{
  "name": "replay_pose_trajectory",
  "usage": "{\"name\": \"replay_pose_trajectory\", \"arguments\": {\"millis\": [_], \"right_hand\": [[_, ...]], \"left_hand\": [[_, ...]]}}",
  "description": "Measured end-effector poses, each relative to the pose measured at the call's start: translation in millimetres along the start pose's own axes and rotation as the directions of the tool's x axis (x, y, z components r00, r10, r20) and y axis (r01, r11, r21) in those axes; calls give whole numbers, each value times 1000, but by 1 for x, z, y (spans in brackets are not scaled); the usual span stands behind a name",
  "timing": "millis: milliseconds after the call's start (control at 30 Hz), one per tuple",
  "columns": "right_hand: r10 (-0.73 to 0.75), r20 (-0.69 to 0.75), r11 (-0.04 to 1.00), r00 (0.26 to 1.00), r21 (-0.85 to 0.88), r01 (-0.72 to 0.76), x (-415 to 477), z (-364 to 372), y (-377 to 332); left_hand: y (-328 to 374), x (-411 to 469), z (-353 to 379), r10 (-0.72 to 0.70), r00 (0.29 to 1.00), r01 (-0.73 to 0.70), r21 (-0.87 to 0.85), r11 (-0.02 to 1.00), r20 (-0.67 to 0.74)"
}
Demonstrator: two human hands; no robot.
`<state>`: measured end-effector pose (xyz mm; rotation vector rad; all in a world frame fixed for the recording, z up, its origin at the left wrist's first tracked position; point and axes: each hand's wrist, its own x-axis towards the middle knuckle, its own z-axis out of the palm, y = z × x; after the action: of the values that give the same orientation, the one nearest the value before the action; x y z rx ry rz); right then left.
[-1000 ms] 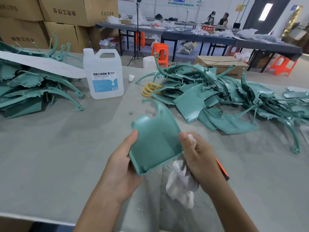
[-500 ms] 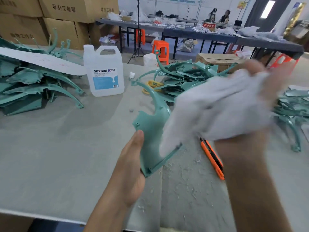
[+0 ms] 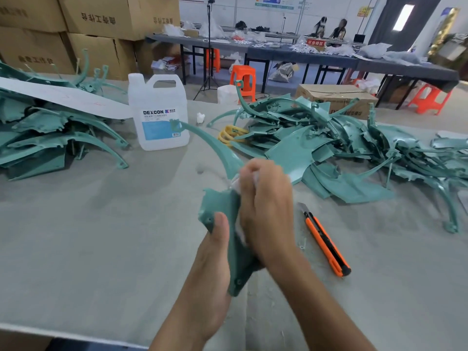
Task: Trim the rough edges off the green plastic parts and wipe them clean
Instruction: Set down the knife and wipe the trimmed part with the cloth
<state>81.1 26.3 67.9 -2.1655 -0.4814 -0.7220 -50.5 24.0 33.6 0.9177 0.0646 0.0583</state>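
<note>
Body parts in view: two hands and two forearms. The left hand (image 3: pixel 211 268) is bare. The left forearm (image 3: pixel 182 325) is bare along its full visible length. The right hand (image 3: pixel 266 211) and right forearm (image 3: pixel 316 307) are bare in the same way. The right hand's outline is motion-blurred, so finer detail cannot be determined.

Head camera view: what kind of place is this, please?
Probably a factory workshop: piles of green plastic parts on a workbench, stacked cardboard boxes behind, and a utility knife for trimming.
</note>
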Motion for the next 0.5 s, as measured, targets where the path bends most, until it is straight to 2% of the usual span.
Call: {"name": "replay_pose_trajectory", "arguments": {"millis": [33,67,100,133,167,233,300,367,433,500], "right_hand": [[97,-40,995,994,-28,-98,23,-60,41],[259,-54,955,964,166,-247,9,-86,60],[258,-14,952,966,175,-251,0,-76,60],[333,-19,924,943,208,-322,7,-83,70],[343,-37,908,939,270,-321,8,-82,76],[296,-78,887,952,392,-244,-3,-83,59],[142,-89,879,986,470,-84,-13,-88,51],[10,40,897,999,442,-26,-16,-88,39],[40,227,915,973,384,-127,-10,-86,41],[121,336,926,934,299,-228,-3,-85,54]], "left_hand": [[-1,-4,-2,-18,1000,18,29,999,6],[-4,-7,-8,-21,1000,23,86,996,-22],[-2,-13,-11,-21,999,24,137,990,-27],[-4,-15,-16,-31,998,39,163,986,-46],[-3,-15,-19,-46,998,54,165,985,-51],[1,-13,-18,-48,997,57,199,978,-53],[2,-10,-15,-43,999,47,248,968,-21],[0,-11,-16,-82,996,65,323,944,40],[-3,-13,-21,-85,996,66,349,935,38],[-4,-15,-25,-42,999,50,302,952,-34]]}}
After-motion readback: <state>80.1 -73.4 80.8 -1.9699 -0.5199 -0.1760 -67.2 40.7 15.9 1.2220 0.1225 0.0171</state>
